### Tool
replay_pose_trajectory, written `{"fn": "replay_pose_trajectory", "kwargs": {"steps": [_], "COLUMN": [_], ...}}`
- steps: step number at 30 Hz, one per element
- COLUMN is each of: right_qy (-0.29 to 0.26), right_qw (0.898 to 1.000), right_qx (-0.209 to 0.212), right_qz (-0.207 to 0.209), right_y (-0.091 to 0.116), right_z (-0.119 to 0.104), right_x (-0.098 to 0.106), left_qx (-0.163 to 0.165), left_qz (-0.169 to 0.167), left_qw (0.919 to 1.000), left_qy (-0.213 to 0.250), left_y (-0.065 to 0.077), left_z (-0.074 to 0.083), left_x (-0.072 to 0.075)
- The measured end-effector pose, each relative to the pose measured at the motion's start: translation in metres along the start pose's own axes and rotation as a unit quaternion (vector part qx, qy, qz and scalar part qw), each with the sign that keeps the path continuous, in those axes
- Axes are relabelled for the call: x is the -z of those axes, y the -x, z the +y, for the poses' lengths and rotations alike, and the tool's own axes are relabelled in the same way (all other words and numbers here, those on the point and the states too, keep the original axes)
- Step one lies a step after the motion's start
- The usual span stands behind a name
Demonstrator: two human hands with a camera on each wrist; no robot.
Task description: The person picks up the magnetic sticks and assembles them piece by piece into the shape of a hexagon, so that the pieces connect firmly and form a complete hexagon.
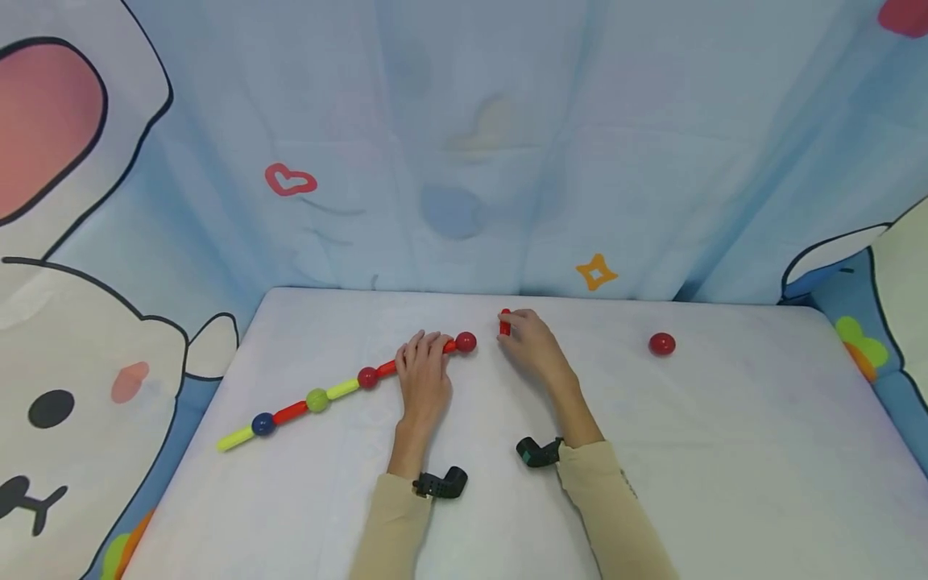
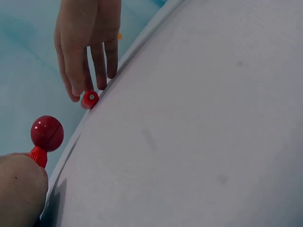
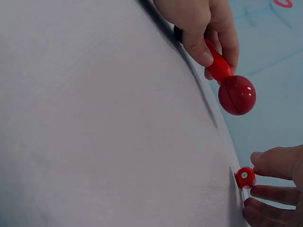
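Note:
A chain of coloured rods and balls slants across the white table, from a yellow-green rod point(image 1: 235, 439) past a blue ball point(image 1: 264, 424), a green ball point(image 1: 317, 400) and a red ball point(image 1: 367, 378). My left hand point(image 1: 424, 374) grips the chain's last red rod point(image 3: 218, 65), partly covering it; another red ball point(image 1: 466, 342) caps that rod. To its right, my right hand point(image 1: 532, 345) pinches a short loose red rod point(image 1: 504, 322) between thumb and fingertips. A pale metal dot shows in this rod's end point(image 3: 245, 176), which faces the left hand.
A single red ball point(image 1: 662, 344) lies on the right part of the white table point(image 1: 725, 451). Behind the table's back edge hangs a light blue printed curtain point(image 1: 464, 161). Black camera mounts point(image 1: 442, 483) are strapped to both wrists.

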State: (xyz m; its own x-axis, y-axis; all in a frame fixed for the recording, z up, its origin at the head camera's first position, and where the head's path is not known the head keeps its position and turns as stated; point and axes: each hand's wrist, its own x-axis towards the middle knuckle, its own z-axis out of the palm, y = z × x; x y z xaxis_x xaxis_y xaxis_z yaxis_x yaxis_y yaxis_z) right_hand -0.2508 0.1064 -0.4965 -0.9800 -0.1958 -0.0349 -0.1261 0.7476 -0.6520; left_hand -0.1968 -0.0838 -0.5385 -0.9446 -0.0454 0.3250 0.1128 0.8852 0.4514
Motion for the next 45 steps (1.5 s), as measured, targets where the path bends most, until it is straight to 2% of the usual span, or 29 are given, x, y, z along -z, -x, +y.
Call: {"fn": "replay_pose_trajectory", "kwargs": {"steps": [2,5,9,15,22,31,36,40,45], "right_qy": [0.015,0.013,0.006,0.003,0.009,0.01,-0.058,-0.137,-0.201], "right_qw": [1.0,1.0,1.0,1.0,1.0,1.0,0.998,0.99,0.979], "right_qx": [0.007,-0.004,-0.019,-0.015,-0.004,-0.001,-0.007,-0.001,0.009], "right_qz": [0.0,-0.003,0.003,0.024,-0.001,-0.003,0.013,0.025,0.021], "right_y": [0.0,0.002,0.005,0.006,0.006,0.01,0.012,0.013,0.014], "right_z": [0.0,-0.001,0.001,0.004,0.01,0.017,0.021,0.021,0.022], "right_x": [0.001,0.003,0.004,0.004,0.003,0.003,0.004,0.007,0.01], "left_qx": [0.0,0.003,0.002,-0.003,-0.01,-0.01,-0.014,-0.015,-0.013], "left_qz": [-0.006,-0.013,-0.011,-0.011,-0.001,-0.007,-0.006,-0.005,-0.008], "left_qw": [1.0,0.9999,0.9999,0.9999,0.9998,0.9997,0.9997,0.9996,0.9996], "left_qy": [-0.001,-0.002,0.002,0.011,0.016,0.02,0.021,0.023,0.023], "left_y": [-0.004,-0.008,-0.008,-0.007,-0.006,-0.005,-0.005,-0.006,-0.006], "left_z": [0.001,0.001,0.0,-0.002,-0.003,0.001,0.0,-0.001,-0.001], "left_x": [-0.001,-0.001,0.0,0.0,0.0,0.0,-0.001,0.0,-0.001]}}
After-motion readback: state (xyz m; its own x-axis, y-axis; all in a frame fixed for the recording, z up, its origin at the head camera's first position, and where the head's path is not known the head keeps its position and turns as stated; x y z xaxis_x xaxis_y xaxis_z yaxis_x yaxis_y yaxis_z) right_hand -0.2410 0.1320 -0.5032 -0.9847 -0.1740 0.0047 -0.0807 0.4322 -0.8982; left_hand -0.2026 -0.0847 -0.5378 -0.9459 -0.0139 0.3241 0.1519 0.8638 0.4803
